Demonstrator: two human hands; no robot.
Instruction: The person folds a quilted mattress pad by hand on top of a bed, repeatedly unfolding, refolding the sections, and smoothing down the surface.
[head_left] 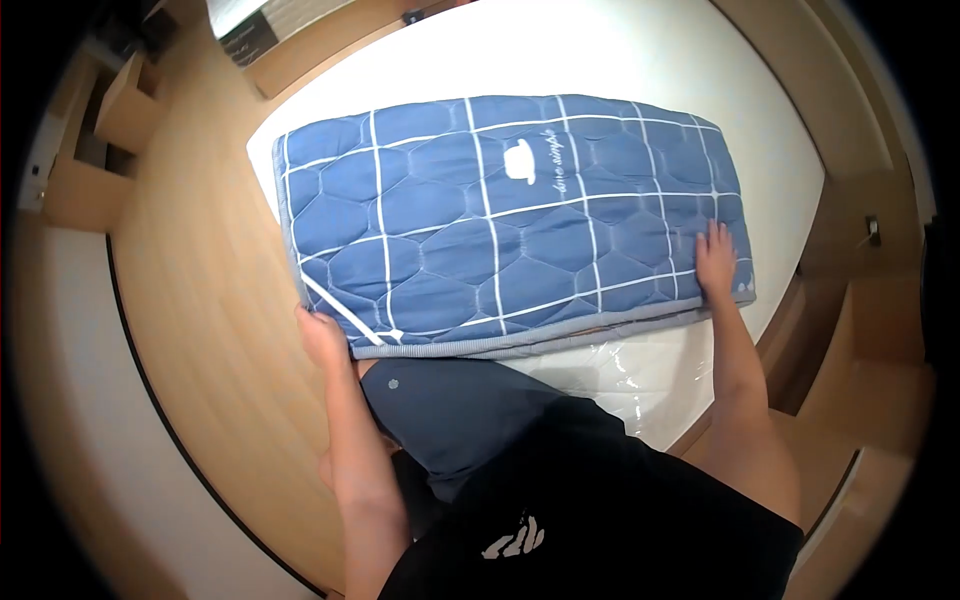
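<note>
A blue quilted pad (430, 220) with white grid lines, a white hat print and grey edging lies folded on a white mattress (600, 40). A white strap crosses its near left corner. My left hand (322, 335) is at that corner, fingers closed against the pad's edge; part of the fingers is hidden, and the corner appears to be in its grip. My right hand (716, 262) lies flat on the pad near its right end, with the fingers spread. Shiny clear plastic (620, 375) covers the mattress beside my body.
Wooden floor (200, 250) runs along the left, with open wooden drawers (130, 105) at the upper left. A wooden headboard or panel (850, 130) borders the mattress on the right. A wooden cabinet (880, 320) stands at the lower right.
</note>
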